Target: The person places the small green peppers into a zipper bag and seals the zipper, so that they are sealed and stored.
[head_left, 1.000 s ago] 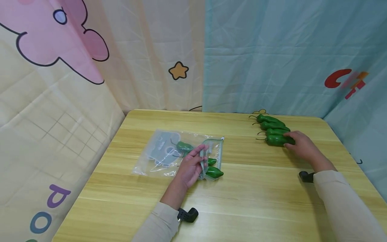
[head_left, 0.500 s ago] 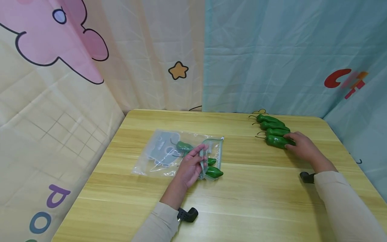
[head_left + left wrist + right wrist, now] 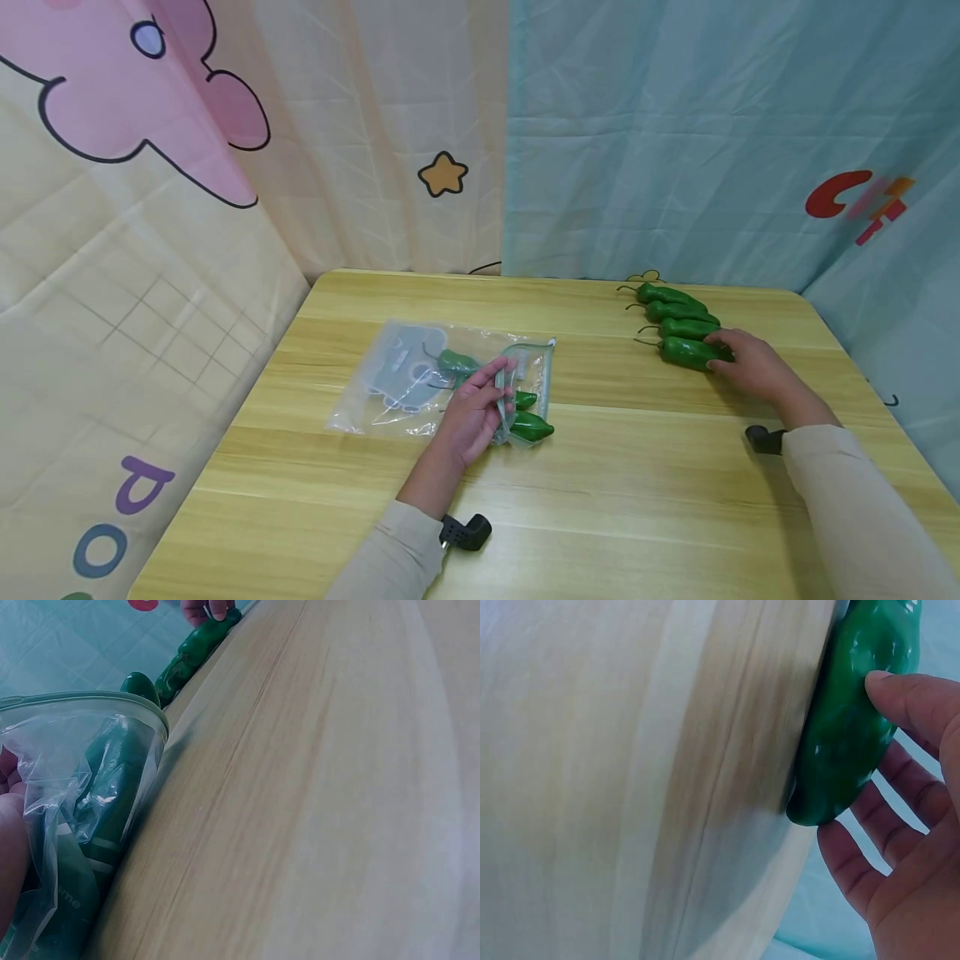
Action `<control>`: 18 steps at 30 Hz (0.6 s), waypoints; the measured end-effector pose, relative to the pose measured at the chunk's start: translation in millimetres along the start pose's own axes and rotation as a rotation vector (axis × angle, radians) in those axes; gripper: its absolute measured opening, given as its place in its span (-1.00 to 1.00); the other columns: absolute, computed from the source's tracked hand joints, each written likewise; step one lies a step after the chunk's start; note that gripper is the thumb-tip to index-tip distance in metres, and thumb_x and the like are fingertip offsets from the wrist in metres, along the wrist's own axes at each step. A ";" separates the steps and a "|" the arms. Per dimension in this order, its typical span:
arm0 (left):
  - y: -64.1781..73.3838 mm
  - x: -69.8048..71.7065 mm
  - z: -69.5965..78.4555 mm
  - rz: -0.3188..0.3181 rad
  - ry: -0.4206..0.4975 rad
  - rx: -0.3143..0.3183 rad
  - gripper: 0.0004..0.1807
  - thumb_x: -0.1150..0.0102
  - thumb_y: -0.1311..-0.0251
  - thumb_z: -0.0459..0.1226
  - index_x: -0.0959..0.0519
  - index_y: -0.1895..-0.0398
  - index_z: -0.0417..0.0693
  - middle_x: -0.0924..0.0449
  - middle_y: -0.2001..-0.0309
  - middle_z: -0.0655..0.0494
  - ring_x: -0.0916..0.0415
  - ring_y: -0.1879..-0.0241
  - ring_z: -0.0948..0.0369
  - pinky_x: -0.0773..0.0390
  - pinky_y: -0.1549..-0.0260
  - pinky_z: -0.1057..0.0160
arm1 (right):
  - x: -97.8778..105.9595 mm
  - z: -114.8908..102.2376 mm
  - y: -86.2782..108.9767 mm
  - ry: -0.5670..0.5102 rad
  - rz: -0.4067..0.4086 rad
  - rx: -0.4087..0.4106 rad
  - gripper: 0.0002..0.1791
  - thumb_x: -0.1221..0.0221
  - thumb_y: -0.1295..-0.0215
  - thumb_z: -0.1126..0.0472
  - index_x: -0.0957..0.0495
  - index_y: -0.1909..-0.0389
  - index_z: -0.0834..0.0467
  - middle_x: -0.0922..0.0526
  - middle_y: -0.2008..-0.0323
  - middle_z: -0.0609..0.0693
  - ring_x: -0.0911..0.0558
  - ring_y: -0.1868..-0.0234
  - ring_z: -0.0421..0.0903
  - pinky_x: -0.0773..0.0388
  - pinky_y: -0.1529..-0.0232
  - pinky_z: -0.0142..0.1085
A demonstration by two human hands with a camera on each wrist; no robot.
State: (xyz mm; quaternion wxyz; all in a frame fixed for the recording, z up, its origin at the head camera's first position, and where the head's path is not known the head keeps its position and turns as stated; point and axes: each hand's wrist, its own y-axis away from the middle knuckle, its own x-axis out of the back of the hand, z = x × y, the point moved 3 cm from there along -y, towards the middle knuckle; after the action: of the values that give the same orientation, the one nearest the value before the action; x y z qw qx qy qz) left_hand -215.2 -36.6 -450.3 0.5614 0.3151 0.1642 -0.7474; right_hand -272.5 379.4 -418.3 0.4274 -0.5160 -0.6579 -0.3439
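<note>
A clear zip bag (image 3: 360, 408) lies on the table with its green-edged mouth facing right. Green chili peppers (image 3: 531, 427) show inside it, two of their tips near the opening. My left hand (image 3: 468, 417) holds the bag's mouth, its fingers at the upper layer; the left wrist view shows the plastic (image 3: 52, 757) bunched beside the hand. At the back right, several green peppers (image 3: 671, 312) lie in a row, stems to the left. With my right hand (image 3: 753, 367) I grip the tip end of the nearest pepper (image 3: 684, 353), thumb on top (image 3: 900, 690) and fingers along its far side.
The wooden table (image 3: 615, 517) has its back edge against hanging curtains (image 3: 660, 150). A grey-blue printed shape (image 3: 405, 367) shows on the bag. Bare tabletop lies between the bag and the pepper row. A black wrist camera (image 3: 467, 533) sits on the left forearm.
The nearest pepper's tip end has shifted slightly toward me with my right hand, widening the gap to the pepper behind it. My left hand and the bag stay where they were.
</note>
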 end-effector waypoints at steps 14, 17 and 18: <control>0.6 -1.4 1.5 0.009 -0.012 -0.001 -0.50 0.17 -0.18 -0.54 -0.37 -0.20 -0.11 -0.34 -0.24 0.08 -0.38 0.27 0.28 -0.45 0.35 0.43 | -1.1 -5.4 4.4 -0.029 -0.003 0.021 -0.55 -0.14 -0.23 0.20 -0.35 -0.06 0.35 -0.42 0.00 0.35 -0.39 0.01 0.29 -0.34 0.08 0.16; 0.4 -1.2 1.1 0.010 -0.014 -0.001 -0.50 0.17 -0.18 -0.54 -0.37 -0.20 -0.12 -0.34 -0.24 0.09 -0.38 0.27 0.27 -0.45 0.35 0.43 | -1.2 -10.3 6.0 -0.033 -0.003 0.033 -0.55 -0.15 -0.23 0.20 -0.36 -0.07 0.34 -0.43 0.00 0.32 -0.40 0.02 0.27 -0.36 0.10 0.14; 0.4 -1.2 0.9 0.010 -0.013 0.000 -0.50 0.17 -0.18 -0.54 -0.37 -0.20 -0.12 -0.34 -0.24 0.08 -0.38 0.27 0.27 -0.45 0.35 0.43 | -1.1 -12.7 6.8 -0.035 -0.001 0.040 -0.55 -0.15 -0.22 0.19 -0.36 -0.07 0.34 -0.43 0.01 0.32 -0.41 0.03 0.26 -0.37 0.11 0.12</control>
State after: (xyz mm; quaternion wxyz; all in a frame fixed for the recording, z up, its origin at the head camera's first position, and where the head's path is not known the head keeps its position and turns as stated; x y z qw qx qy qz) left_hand -214.8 -36.5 -448.8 0.5662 0.3108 0.1590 -0.7467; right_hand -263.2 369.2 -414.2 0.4260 -0.5129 -0.6722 -0.3219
